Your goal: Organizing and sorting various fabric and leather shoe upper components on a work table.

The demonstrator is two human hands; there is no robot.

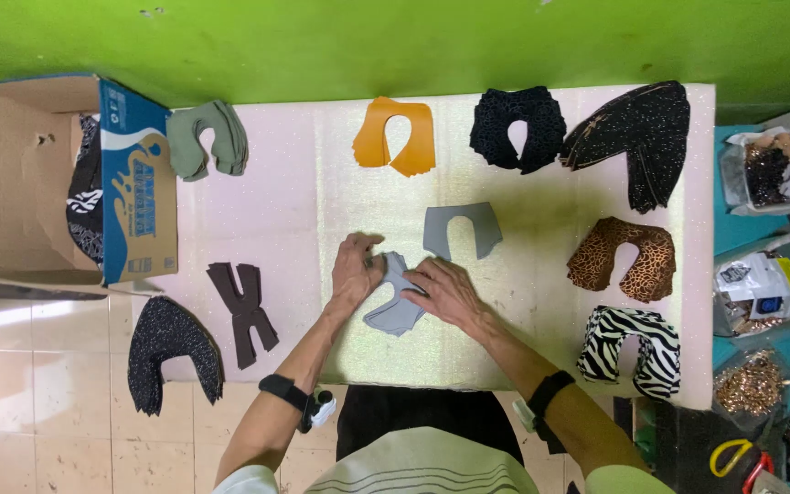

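A top-down view shows a long white table [304,183] set against a bright green wall [413,37], with a person's 2 bare hands at work near its middle.

At the table's left end an open cardboard box [20,183] with a blue printed side lies tipped over, patterned fabric showing inside it. At the far right, beyond the table edge, clear plastic bags [761,284] of small items sit on a teal surface.

Cut fabric pieces, most of them U-shaped, lie spread across the table. Along the far edge are a large black speckled stack [642,137], a black lacy stack [514,123], an orange stack [400,135] and a sage green stack [208,139]. Down the right side are a leopard-print stack [616,258] and a zebra-print stack [631,352]. At the near left, a black speckled piece [171,352] overhangs the table edge beside a dark brown X-shaped piece [244,311].

Centre, a grey U-shaped piece [459,229] lies flat, just beyond the hands. Nearer the person, a second grey piece [397,306] lies under both hands (each wrist wears a black band). The left hand [355,270] presses flat on its left edge, fingers extended. The right hand [445,291] rests on its right side, fingers spread and laid flat on the fabric.
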